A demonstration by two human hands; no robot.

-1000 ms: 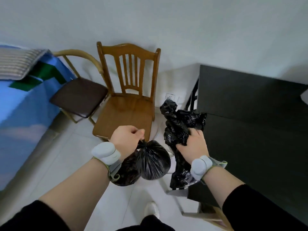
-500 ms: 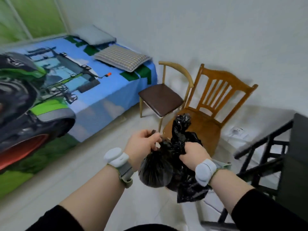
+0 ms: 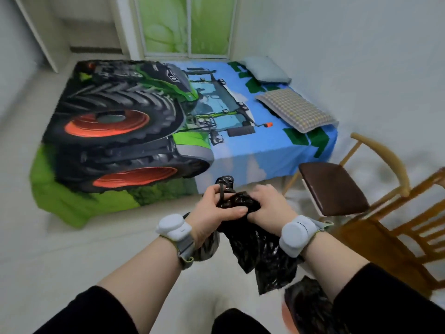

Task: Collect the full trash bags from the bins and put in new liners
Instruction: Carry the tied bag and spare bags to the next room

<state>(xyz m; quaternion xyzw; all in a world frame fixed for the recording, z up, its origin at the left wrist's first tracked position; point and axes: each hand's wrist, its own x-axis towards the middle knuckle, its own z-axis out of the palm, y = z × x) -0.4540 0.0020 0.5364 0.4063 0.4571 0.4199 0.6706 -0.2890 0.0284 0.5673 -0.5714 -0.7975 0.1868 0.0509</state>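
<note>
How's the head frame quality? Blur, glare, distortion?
Head view: wide-angle bowing at the edges; motion smear on the wooden chair at right and the floor at left; the hands and bedspread in the middle are fairly sharp; soft even light, small glints on the black bag, no harsh glare.

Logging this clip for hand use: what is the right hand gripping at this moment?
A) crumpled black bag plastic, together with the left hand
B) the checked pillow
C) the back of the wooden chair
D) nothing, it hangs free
A: the right hand curls round the black bag plastic at chest height, and the left hand grips the same bunch beside it.
</note>
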